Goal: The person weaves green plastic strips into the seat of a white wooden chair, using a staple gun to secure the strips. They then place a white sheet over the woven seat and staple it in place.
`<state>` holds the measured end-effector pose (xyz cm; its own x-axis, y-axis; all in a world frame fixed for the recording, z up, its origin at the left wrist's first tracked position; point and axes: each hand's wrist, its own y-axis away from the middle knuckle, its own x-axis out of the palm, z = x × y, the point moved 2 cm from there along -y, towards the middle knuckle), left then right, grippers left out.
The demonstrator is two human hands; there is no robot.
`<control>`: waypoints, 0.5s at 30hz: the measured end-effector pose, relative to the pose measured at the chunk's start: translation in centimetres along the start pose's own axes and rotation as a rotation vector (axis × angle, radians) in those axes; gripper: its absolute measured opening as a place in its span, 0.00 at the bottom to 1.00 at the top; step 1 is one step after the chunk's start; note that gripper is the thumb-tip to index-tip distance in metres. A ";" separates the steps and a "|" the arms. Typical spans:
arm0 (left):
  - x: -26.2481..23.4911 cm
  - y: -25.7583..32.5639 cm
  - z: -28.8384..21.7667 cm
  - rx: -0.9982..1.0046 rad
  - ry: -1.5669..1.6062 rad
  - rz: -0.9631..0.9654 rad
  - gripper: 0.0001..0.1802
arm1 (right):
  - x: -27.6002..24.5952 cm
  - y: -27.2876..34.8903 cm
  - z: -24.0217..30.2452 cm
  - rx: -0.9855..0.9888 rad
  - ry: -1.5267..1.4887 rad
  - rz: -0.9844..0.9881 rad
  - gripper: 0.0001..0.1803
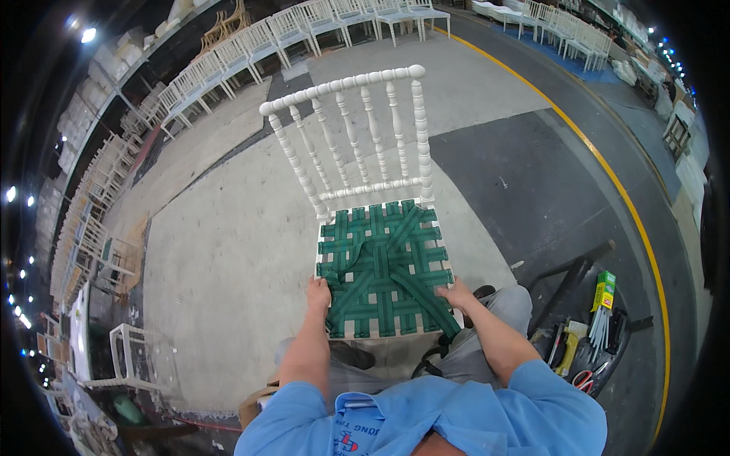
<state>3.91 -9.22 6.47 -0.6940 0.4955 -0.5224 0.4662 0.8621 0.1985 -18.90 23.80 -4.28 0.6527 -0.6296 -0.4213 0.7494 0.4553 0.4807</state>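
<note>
A white chair (pixel 422 137) with a turned-spindle back stands in front of me, its back on the far side. Green webbing (pixel 372 266) is woven across its seat, with loose strap lengths lying over the weave. My left hand (pixel 318 294) is closed round the left side of the seat frame. On the opposite side, my right hand (pixel 456 295) grips the frame's right edge. A loose green strap (pixel 427 300) runs diagonally over the seat and hangs off its near right corner, close to my right hand. The fingertips beneath the frame are hidden.
At my right, a dark round surface holds a green box (pixel 604 289), pale sticks, a yellow-handled tool (pixel 566 353) and red-handled scissors (pixel 583 380). A white chair frame (pixel 129 357) stands left. Rows of white chairs (pixel 289 34) line the back and left. A yellow floor line (pixel 601 156) curves along the right.
</note>
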 end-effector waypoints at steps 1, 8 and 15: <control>-0.2 0.3 -0.1 0.028 0.007 -0.030 0.21 | 0.0 -0.2 0.1 0.006 0.086 -0.012 0.41; 0.0 4.1 4.2 -0.007 -0.188 -0.144 0.21 | -2.3 1.7 2.3 0.152 0.473 0.058 0.41; -2.0 3.2 1.1 0.292 0.051 0.036 0.22 | -1.9 6.7 9.0 -0.560 0.350 -0.378 0.33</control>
<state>7.39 -7.60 7.23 -0.6974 0.5360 -0.4759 0.6239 0.7807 -0.0350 -16.14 22.39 6.69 0.2679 -0.6123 -0.7439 0.8123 0.5587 -0.1674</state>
